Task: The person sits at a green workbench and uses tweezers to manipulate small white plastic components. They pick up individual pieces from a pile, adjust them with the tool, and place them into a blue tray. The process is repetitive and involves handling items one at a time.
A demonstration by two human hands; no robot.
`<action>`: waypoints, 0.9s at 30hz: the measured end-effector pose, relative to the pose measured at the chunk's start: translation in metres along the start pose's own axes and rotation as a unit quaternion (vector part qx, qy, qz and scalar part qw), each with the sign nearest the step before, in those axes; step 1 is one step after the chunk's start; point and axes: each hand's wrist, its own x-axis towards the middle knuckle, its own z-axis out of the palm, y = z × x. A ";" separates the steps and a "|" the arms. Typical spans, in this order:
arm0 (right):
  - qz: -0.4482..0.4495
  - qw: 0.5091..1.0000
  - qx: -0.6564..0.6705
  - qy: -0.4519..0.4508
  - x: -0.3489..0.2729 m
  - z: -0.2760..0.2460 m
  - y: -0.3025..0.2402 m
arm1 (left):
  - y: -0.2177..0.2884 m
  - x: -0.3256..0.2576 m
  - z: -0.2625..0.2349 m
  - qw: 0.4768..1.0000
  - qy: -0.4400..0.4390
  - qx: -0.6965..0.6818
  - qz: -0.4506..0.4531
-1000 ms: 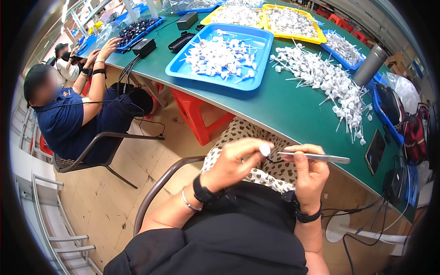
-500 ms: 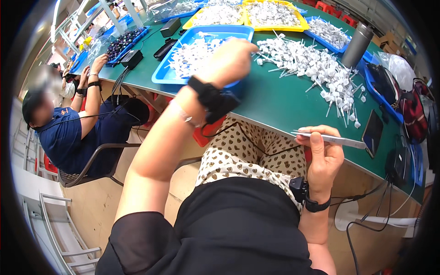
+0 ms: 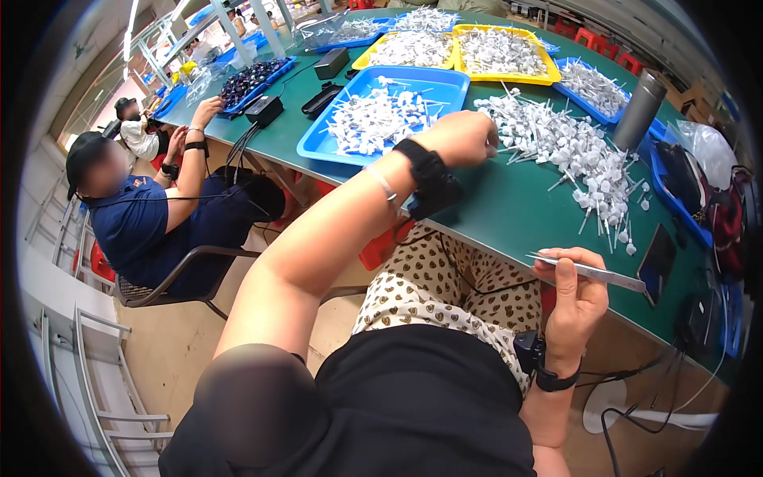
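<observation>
In my right hand is a pair of metal tweezers, pinched between thumb and fingers in front of the table edge. My left hand reaches over the table to the left edge of a loose pile of white plastic parts with thin stems. Its fingers are curled closed, and whatever they may hold is hidden. Just left of that hand lies a blue tray with more of the white stemmed parts in it.
Behind stand a yellow tray and other trays of white parts. A grey bottle rises beyond the pile; a phone lies to the right. A seated co-worker works at the left, beside a black box with cables.
My left hand has moved right, from over the blue tray to the pile's edge. The right hand still grips the tweezers. The whole view has shifted somewhat.
</observation>
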 end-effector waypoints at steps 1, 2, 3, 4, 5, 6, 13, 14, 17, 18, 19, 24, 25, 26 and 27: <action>-0.001 1.000 0.005 0.001 0.000 0.001 0.001 | 0.005 -0.007 -0.004 0.999 0.011 -0.050 0.008; 0.002 1.000 0.005 0.002 0.000 0.001 0.001 | 0.014 -0.016 -0.005 0.990 0.033 -0.136 -0.010; 0.005 1.000 0.005 0.003 -0.001 0.001 0.002 | 0.021 -0.028 -0.003 0.972 0.059 -0.227 0.005; 0.007 1.000 0.006 0.004 -0.002 0.002 0.001 | 0.032 -0.043 -0.004 0.960 0.081 -0.267 0.010; 0.014 1.000 0.020 0.001 -0.003 0.003 0.001 | 0.044 -0.060 -0.003 0.946 0.102 -0.308 0.014; 0.022 0.999 0.033 -0.003 -0.004 0.006 0.001 | 0.054 -0.080 0.000 0.945 0.126 -0.303 0.009; 0.059 0.994 0.094 -0.023 -0.012 0.020 0.010 | 0.097 -0.176 0.060 0.705 0.118 -0.692 -0.102; 0.060 0.993 0.101 -0.026 -0.014 0.024 0.012 | 0.101 -0.183 0.064 0.704 0.099 -0.693 -0.121; 0.073 0.993 0.088 -0.034 -0.021 0.032 0.015 | 0.101 -0.192 0.068 0.699 0.081 -0.695 -0.152; 0.075 0.993 0.079 -0.040 -0.022 0.034 0.014 | 0.096 -0.193 0.071 0.698 0.087 -0.696 -0.143; 0.077 0.993 0.072 -0.047 -0.023 0.036 0.015 | 0.094 -0.194 0.073 0.699 0.094 -0.696 -0.134; 0.033 0.998 -0.001 -0.056 -0.028 0.042 0.020 | 0.091 -0.197 0.082 0.761 0.143 -0.617 -0.138; 0.030 0.998 -0.006 -0.057 -0.028 0.042 0.021 | 0.091 -0.197 0.082 0.777 0.151 -0.596 -0.135; 0.027 0.998 -0.012 -0.058 -0.028 0.043 0.022 | 0.091 -0.198 0.082 0.792 0.158 -0.574 -0.133; 0.024 0.998 -0.017 -0.059 -0.029 0.043 0.022 | 0.091 -0.198 0.082 0.800 0.164 -0.562 -0.131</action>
